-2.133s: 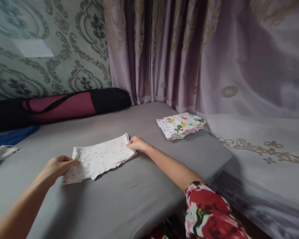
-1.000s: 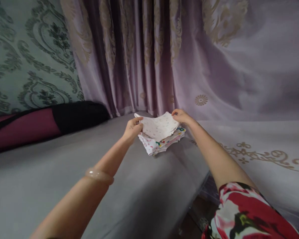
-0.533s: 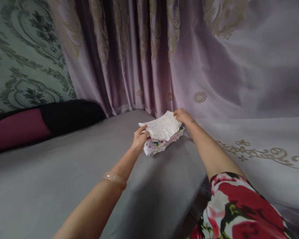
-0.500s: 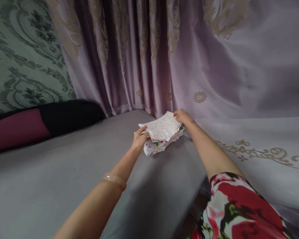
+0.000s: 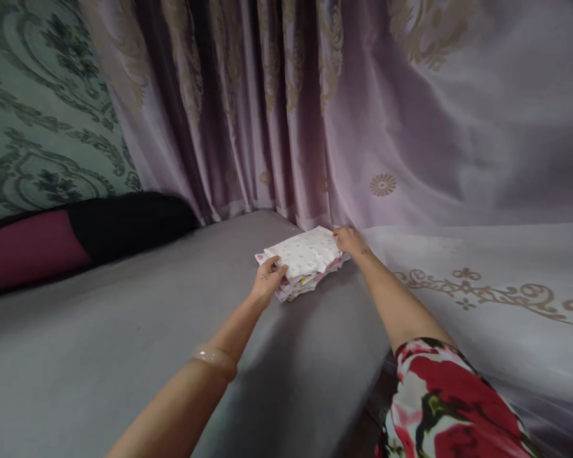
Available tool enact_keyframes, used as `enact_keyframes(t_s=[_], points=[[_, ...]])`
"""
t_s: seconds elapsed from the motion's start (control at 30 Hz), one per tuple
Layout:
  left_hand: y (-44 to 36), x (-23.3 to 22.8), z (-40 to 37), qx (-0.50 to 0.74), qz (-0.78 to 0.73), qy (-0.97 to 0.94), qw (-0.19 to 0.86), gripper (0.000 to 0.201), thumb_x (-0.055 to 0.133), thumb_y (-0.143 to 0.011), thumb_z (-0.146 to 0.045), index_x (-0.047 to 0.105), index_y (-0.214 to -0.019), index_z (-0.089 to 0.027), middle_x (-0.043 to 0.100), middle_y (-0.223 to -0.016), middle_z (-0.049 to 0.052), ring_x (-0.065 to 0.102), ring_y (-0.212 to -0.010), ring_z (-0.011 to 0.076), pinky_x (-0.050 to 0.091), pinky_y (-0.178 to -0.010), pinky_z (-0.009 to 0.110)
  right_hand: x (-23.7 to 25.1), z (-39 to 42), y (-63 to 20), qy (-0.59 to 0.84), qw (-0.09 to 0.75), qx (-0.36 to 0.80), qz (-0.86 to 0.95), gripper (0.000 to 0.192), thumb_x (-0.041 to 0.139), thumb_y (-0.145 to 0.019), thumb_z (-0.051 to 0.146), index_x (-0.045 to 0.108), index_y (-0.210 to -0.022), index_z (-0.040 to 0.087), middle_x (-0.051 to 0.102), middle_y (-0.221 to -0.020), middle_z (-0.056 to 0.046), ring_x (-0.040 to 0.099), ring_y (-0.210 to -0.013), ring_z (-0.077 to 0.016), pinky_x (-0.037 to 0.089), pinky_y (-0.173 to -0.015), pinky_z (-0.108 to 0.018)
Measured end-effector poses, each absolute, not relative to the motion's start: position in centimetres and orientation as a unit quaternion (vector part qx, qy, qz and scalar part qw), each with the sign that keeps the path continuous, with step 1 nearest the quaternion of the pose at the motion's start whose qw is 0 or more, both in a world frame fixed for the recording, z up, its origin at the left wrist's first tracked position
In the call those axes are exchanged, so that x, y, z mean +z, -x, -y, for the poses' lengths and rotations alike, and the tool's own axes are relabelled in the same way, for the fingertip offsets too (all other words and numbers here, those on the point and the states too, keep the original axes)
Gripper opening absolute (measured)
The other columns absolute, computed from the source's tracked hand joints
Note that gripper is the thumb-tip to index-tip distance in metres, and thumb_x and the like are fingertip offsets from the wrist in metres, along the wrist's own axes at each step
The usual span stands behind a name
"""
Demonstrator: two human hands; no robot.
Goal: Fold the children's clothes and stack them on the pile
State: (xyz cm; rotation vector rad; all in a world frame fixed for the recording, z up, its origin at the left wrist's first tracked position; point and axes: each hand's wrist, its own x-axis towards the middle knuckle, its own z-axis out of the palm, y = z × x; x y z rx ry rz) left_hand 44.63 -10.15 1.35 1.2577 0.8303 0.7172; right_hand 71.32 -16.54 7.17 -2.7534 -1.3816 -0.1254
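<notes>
Two arms reach across the grey bed [image 5: 124,331] to a stack of folded cloths [image 5: 310,280] at one o'clock. The spotted top cloth [image 5: 303,253] lies on it, left hand [image 5: 267,283] fingers pinching its near corner, right hand [image 5: 347,240] fingers gripping its far edge.

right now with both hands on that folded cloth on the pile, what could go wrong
1. The pile of folded cloths sits near the grey mattress edge, so a nudge might tip it off.
2. The top folded cloth lies askew; letting go may leave it slipping.
3. The left hand presses the pile's near corner and could drag lower layers out.
</notes>
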Motion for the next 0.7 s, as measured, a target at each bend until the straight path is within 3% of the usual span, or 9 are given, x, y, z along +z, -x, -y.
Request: enact_keyframes(t_s=[0.13,0.27,0.33,0.5,0.7], points=[[-44.3,0.8,10.2,0.304,-0.364,-0.656,0.586,0.050,0.065,-0.079,-0.020,0.055,-0.127,-0.009,0.052,-0.069,-0.002,0.056,-0.061,0.0120,0.050,-0.068,0.026,7.0,16.8,-70.9,0.893,0.015,-0.042,0.448,0.040,0.044,-0.090,0.014,0.066,-0.121,0.023,0.065,-0.122,-0.013,0.060,-0.112,-0.0257,0.043,-0.093,-0.036],[-43.8,-0.2,10.4,0.318,-0.360,-0.779,0.402,0.033,0.064,-0.077,-0.020,0.066,-0.109,-0.013,0.052,-0.086,0.004,0.058,-0.086,0.0182,0.048,-0.086,0.032,7.1,16.4,-69.0,0.887,0.011,-0.088,0.454,0.038,0.039,-0.092,0.015,0.066,-0.119,0.013,0.060,-0.126,-0.021,0.049,-0.123,-0.0318,0.034,-0.101,-0.043],[-43.3,-0.5,10.8,0.313,-0.348,-0.815,0.341,0.029,0.060,-0.081,-0.023,0.067,-0.107,-0.013,0.052,-0.094,0.008,0.055,-0.094,0.0209,0.046,-0.091,0.034,6.8,16.0,-67.8,0.878,0.022,-0.103,0.467,0.040,0.036,-0.095,0.023,0.063,-0.123,0.014,0.059,-0.128,-0.021,0.047,-0.124,-0.0323,0.033,-0.102,-0.044],[-41.6,-0.4,12.4,0.276,-0.311,-0.873,0.256,0.034,0.042,-0.093,-0.028,0.063,-0.117,-0.016,0.051,-0.106,0.013,0.051,-0.101,0.0250,0.044,-0.092,0.039,5.1,15.4,-66.0,0.896,0.046,-0.057,0.437,0.055,0.021,-0.099,0.049,0.053,-0.135,0.021,0.051,-0.140,-0.016,0.045,-0.127,-0.0355,0.032,-0.102,-0.054],[-38.0,-0.2,13.0,0.223,-0.261,-0.920,0.189,0.039,0.039,-0.096,-0.034,0.053,-0.132,-0.024,0.050,-0.117,0.012,0.050,-0.106,0.0245,0.042,-0.099,0.042,5.0,15.6,-65.9,0.904,0.052,-0.019,0.424,0.056,0.019,-0.100,0.050,0.048,-0.138,0.020,0.049,-0.141,-0.017,0.043,-0.130,-0.0332,0.028,-0.106,-0.055]])
